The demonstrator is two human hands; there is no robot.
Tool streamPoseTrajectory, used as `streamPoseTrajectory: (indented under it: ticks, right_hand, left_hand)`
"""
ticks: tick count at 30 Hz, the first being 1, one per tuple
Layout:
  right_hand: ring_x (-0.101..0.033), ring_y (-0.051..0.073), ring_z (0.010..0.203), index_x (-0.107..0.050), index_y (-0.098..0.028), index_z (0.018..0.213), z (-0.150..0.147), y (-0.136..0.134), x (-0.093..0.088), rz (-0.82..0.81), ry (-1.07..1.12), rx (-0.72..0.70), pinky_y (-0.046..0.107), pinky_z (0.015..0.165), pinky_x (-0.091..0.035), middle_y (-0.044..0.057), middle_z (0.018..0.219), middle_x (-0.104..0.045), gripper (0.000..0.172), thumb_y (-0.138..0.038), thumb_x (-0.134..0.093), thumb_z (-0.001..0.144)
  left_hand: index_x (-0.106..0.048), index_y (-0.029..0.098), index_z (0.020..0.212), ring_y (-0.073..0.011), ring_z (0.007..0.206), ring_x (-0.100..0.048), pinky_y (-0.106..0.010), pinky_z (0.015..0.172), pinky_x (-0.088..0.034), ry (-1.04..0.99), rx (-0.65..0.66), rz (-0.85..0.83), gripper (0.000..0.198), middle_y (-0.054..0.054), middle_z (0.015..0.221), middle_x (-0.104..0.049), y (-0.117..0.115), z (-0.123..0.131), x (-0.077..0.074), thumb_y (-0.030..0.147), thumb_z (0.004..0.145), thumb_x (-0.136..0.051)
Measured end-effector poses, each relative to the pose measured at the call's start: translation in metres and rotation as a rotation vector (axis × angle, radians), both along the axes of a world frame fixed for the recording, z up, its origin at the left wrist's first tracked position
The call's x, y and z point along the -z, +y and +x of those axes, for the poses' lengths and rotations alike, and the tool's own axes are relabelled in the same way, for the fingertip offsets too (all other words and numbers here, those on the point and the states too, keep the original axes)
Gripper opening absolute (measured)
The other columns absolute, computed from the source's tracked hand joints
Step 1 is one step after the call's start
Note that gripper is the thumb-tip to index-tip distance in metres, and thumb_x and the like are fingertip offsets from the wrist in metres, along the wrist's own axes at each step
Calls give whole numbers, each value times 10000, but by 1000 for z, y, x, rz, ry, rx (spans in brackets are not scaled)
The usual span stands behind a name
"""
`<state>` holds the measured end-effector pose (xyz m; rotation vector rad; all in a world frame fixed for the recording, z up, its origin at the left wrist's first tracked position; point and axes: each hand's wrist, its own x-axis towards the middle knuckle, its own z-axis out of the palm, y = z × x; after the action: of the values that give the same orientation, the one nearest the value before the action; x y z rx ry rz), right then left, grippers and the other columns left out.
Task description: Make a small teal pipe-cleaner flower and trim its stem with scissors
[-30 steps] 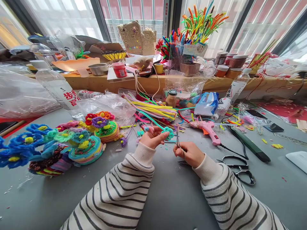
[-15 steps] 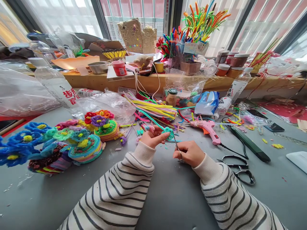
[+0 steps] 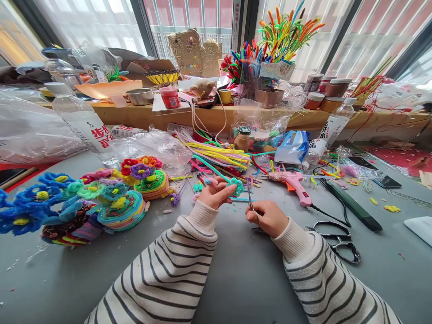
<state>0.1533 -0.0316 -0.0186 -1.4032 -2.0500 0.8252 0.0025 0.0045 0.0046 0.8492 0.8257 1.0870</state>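
Between the thumb and fingers of my left hand (image 3: 216, 192) is a teal pipe-cleaner flower (image 3: 237, 187) with small looped petals. A long teal stem (image 3: 211, 167) runs from it up and to the left. My right hand (image 3: 267, 217) is closed around a small pair of metal scissors (image 3: 249, 197), whose blades point up, just right of the flower and apart from it. Most of the scissor handles are hidden by my fingers. Teal snippets lie on the table under the flower.
Fuzzy flower pots (image 3: 118, 210) stand at the left. A pink glue gun (image 3: 297, 185) and black-handled scissors (image 3: 349, 252) lie to the right. Behind my hands are a pipe-cleaner bundle (image 3: 216, 154) and a small jar (image 3: 242, 138). Water bottles (image 3: 335, 121) stand farther back.
The scissors have moved a little right, away from the flower, and their blades now stand more upright. The flower has turned so its looped petals show more clearly.
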Motion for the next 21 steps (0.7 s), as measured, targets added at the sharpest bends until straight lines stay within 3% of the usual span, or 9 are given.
streamPoseTrajectory:
  ticks: [6,21]
  right_hand:
    - [-367,93,457,-516,-130,520,-1,-1,1,-62,-63,-20,212,446,-268,3,462,-448,662,-739,-272,611]
    - [-359,87,443,-539,-127,505,1,0,3,-27,-86,-32,210,426,-243,-1,445,-446,645,-713,-299,629]
  left_hand:
    - [-486,141,638,-82,576,-559,-226,591,-477,-90,-5,-34,329,58,533,-554,-5,2,-3,163,416,-728]
    - [-419,167,776,-80,466,-507,-187,437,-411,118,-114,-44,517,90,453,-495,0,0,0,176,371,-740]
